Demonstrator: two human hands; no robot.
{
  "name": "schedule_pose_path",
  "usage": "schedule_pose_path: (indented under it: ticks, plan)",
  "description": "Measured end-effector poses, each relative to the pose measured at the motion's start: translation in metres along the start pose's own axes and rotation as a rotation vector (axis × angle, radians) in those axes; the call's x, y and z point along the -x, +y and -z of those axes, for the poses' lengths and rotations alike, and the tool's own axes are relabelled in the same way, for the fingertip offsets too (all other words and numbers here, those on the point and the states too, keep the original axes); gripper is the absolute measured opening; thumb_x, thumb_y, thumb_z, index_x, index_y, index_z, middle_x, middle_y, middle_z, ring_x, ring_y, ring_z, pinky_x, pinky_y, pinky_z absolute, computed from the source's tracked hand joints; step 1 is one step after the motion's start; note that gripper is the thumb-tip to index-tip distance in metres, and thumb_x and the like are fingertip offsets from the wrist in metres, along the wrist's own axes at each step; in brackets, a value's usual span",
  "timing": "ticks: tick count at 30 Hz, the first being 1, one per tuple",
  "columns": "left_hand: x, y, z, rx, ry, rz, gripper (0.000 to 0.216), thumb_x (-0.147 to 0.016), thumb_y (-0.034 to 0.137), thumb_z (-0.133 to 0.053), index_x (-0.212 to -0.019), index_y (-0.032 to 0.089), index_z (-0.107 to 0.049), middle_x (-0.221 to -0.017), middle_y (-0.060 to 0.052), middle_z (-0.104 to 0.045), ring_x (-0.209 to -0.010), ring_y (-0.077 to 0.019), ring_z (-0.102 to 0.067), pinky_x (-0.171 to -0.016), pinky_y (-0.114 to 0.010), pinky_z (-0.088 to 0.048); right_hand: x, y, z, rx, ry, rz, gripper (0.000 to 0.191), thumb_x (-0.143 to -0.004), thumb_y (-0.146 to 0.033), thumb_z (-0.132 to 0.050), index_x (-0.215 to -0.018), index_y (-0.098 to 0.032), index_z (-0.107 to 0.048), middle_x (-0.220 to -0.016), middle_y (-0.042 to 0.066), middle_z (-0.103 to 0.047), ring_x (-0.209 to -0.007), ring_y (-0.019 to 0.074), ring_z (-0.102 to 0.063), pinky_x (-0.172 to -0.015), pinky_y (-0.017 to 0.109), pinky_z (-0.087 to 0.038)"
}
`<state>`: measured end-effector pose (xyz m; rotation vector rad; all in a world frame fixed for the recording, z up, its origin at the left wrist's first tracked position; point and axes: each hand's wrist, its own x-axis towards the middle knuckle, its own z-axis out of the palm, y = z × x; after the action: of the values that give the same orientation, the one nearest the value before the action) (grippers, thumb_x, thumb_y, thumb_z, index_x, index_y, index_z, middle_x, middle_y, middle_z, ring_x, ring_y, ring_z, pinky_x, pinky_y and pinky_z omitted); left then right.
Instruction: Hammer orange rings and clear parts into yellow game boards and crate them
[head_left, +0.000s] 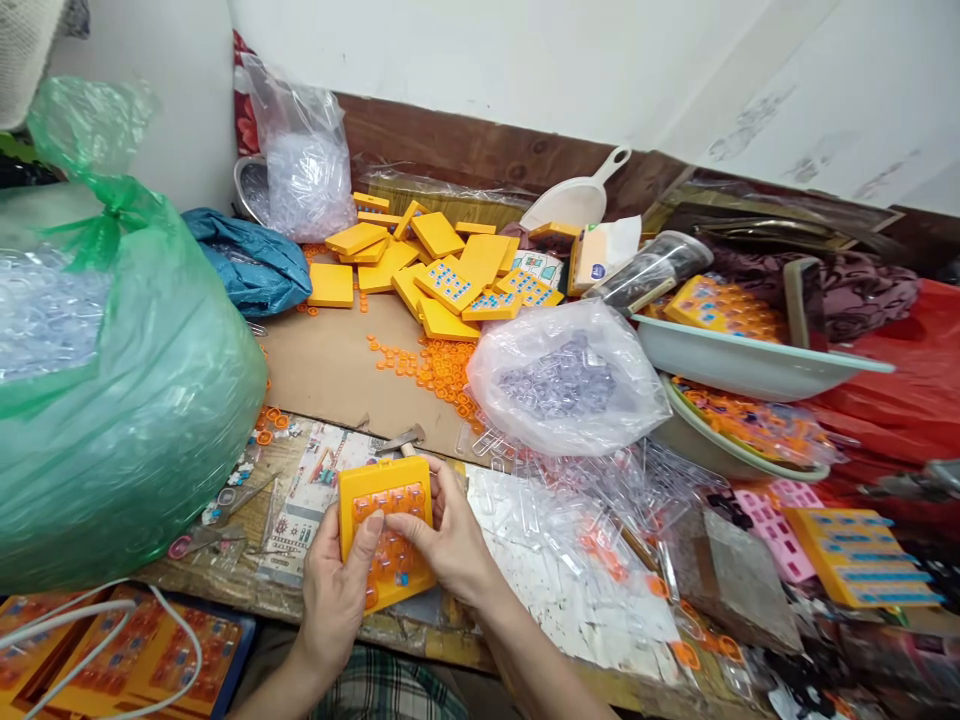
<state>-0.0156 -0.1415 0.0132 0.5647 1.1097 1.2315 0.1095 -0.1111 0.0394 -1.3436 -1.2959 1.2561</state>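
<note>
A yellow plastic case (347, 490) with rows of orange translucent pieces in its face is held upright between my two hands, just over the table's front edge. My left hand (341, 570) grips its left side, thumb lying on the orange pieces. From the right, my right hand (454, 540) holds the other edge, its thumb pressed on the pieces near the left thumb. A blue bit shows low on the case's face. The fingers behind the case are hidden. Just beyond it lies a small hammer (405, 440), partly covered by the case.
Yellow cases (439, 235) are heaped at the back beside loose orange pieces (442, 370). A white bag of clear parts (570, 380) stands right of centre, a big green bag (150, 400) at left. Basins (750, 345) and a drill-like tool (922, 482) are at right.
</note>
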Motion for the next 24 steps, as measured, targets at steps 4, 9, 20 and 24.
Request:
schedule_pose_path:
  ticks: [4, 9, 20, 24]
  plan:
    - [-0.003, 0.003, 0.001, 0.022, 0.027, 0.008, 0.047, -0.077, 0.045, -0.068, -0.113, 0.017, -0.057, -0.111, -0.009, -0.069, -0.096, -0.0236, -0.067, -0.08, -0.029, -0.055, -0.004, 0.009, -0.004, 0.166, 0.061, 0.065, 0.06, -0.074, -0.04, -0.07, -0.126, -0.022, -0.047, -0.115, 0.007, -0.064, -0.103, 0.0224, -0.063, -0.087, 0.035, -0.051]
    - [-0.007, 0.018, 0.003, 0.274, 0.027, 0.247, 0.05, -0.079, 0.042, -0.068, -0.122, 0.021, -0.054, -0.111, -0.008, -0.07, -0.097, -0.0237, -0.068, -0.085, -0.035, -0.055, -0.034, 0.005, 0.036, 0.531, 0.238, 0.126, 0.049, -0.077, -0.045, -0.067, -0.118, -0.018, -0.06, -0.101, 0.01, -0.067, -0.081, 0.0227, -0.063, -0.07, 0.036, -0.049]
    - [-0.013, 0.024, 0.014, 0.526, -0.074, 0.52, 0.054, -0.085, 0.038, -0.062, -0.132, 0.017, -0.049, -0.117, -0.01, -0.068, -0.107, -0.0254, -0.064, -0.099, -0.041, -0.048, -0.051, 0.027, 0.056, 0.926, 0.356, 0.341, 0.021, -0.086, -0.02, -0.052, -0.094, -0.018, -0.071, -0.079, 0.012, -0.07, -0.085, 0.0283, -0.06, -0.081, 0.046, -0.043]
    - [-0.01, 0.024, 0.022, 0.523, -0.113, 0.484, 0.055, -0.084, 0.035, -0.063, -0.133, 0.017, -0.047, -0.116, -0.011, -0.068, -0.109, -0.0263, -0.063, -0.1, -0.042, -0.047, -0.011, 0.011, 0.049, 0.782, 0.215, 0.478, 0.022, -0.09, -0.024, -0.05, -0.102, -0.022, -0.069, -0.096, 0.007, -0.071, -0.086, 0.0212, -0.066, -0.076, 0.036, -0.053]
